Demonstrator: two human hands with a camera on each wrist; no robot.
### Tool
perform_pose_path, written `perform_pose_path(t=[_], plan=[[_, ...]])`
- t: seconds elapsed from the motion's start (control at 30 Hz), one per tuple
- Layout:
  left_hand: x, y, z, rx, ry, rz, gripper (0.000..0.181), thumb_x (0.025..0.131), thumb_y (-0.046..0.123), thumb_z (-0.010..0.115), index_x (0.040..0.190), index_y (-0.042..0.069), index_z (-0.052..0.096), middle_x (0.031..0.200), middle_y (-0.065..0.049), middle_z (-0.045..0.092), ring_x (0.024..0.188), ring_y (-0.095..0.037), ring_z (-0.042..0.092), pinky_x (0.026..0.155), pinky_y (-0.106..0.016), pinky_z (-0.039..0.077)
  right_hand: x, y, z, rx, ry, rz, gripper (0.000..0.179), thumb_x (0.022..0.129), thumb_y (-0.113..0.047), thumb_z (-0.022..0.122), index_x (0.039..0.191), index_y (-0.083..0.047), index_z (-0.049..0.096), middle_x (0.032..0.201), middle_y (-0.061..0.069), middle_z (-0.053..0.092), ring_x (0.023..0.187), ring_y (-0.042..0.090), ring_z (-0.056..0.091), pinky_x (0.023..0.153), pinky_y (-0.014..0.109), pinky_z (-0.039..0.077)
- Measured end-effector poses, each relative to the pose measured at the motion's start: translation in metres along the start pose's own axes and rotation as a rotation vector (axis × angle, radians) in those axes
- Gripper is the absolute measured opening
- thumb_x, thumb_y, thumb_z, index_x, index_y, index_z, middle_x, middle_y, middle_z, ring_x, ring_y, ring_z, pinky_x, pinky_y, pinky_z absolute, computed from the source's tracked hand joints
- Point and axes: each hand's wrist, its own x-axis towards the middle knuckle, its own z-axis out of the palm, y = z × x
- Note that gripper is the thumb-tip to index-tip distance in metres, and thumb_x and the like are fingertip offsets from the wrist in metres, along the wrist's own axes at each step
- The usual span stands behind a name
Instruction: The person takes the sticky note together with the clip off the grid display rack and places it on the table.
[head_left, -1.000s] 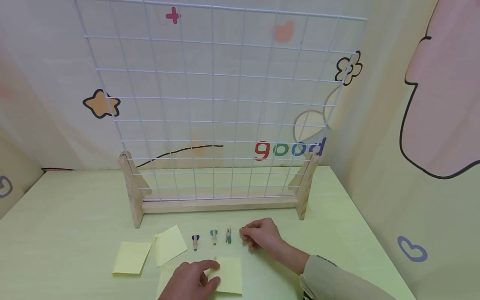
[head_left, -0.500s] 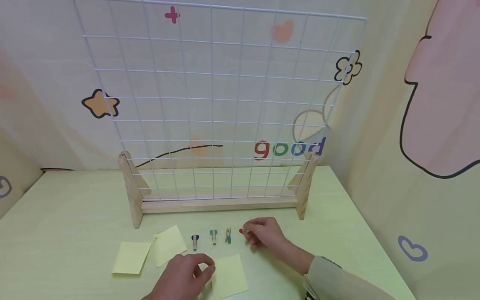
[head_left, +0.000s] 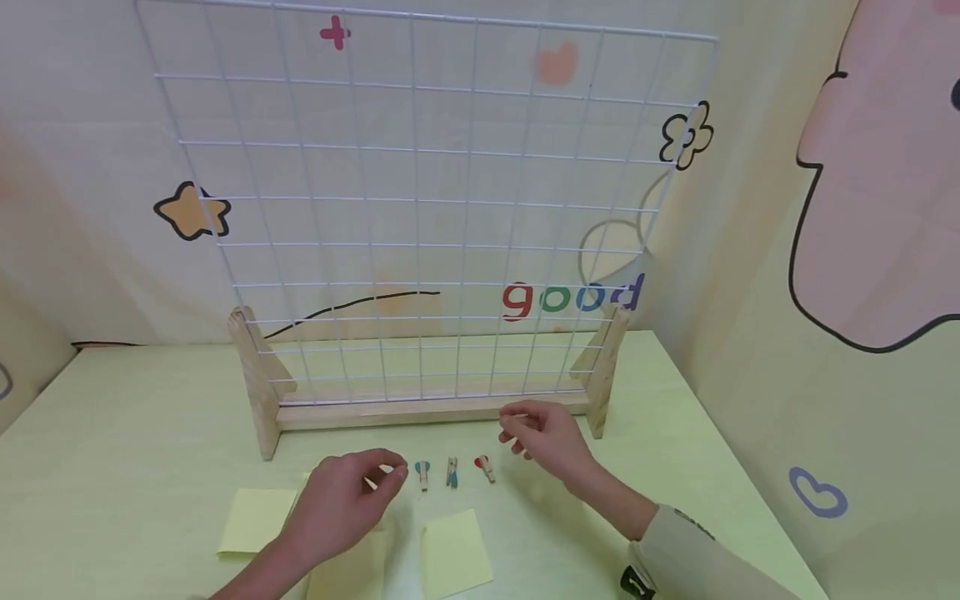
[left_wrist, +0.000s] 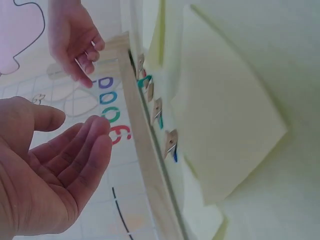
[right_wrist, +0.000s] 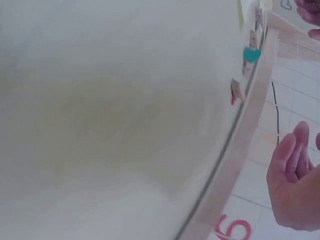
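In the head view my left hand (head_left: pixel 337 504) hovers over the table beside a row of small wooden clothespins, its fingers loosely bent with nothing between them. Nearest to it is a clothespin with a teal heart (head_left: pixel 423 475); then come a clothespin on its side (head_left: pixel 452 472) and one with a red heart (head_left: pixel 485 468). A blue-trimmed clothespin (left_wrist: pixel 171 145) shows in the left wrist view but is hidden by my hand from above. My right hand (head_left: pixel 551 437) hangs by the rack's wooden base, fingers relaxed, holding nothing.
A white wire grid rack (head_left: pixel 442 200) on a wooden stand (head_left: pixel 435 411) rises behind the clothespins. Yellow sticky notes lie on the table: one at the front middle (head_left: pixel 456 554), one by my left forearm (head_left: pixel 348 567), and another at the left (head_left: pixel 255 518).
My left hand has left the front sticky note and moved up and left, now covering the blue clothespin. My right hand has let go of the red-heart clothespin and lifted away toward the rack.
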Motion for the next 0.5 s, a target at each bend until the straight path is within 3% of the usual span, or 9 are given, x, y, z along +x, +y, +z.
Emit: perform_pose_path(t=[0.17, 0.27, 0.5], plan=[[0.007, 0.000, -0.010, 0.078, 0.061, 0.067, 0.009, 0.086, 0.025, 0.057, 0.089, 0.030, 0.065, 0.075, 0.023, 0.060, 0.067, 0.005, 0.055, 0.061, -0.020, 0.044, -0.005, -0.011, -0.006, -0.237, 0.047, -0.182, 0.016, 0.085, -0.023, 0.060, 0.100, -0.020, 0.065, 0.081, -0.008, 0.065, 0.075, 0.014, 0.060, 0.061, 0.026, 0.049], [0.009, 0.000, -0.014, 0.157, 0.102, 0.120, 0.013, 0.085, 0.028, 0.058, 0.096, 0.025, 0.065, 0.087, 0.019, 0.063, 0.081, -0.002, 0.059, 0.070, -0.025, 0.046, -0.008, -0.015, -0.010, -0.349, 0.073, -0.280, 0.017, 0.085, -0.023, 0.060, 0.102, -0.022, 0.064, 0.083, -0.012, 0.063, 0.075, 0.006, 0.057, 0.064, 0.024, 0.048], [0.011, -0.003, -0.022, 0.355, 0.200, 0.322, 0.025, 0.083, 0.029, 0.061, 0.105, 0.017, 0.062, 0.106, 0.003, 0.060, 0.107, -0.017, 0.050, 0.083, -0.033, 0.044, -0.016, -0.016, -0.022, -0.606, 0.149, -0.565, 0.028, 0.084, -0.028, 0.060, 0.112, -0.019, 0.061, 0.106, -0.008, 0.063, 0.094, 0.009, 0.054, 0.077, 0.033, 0.046]])
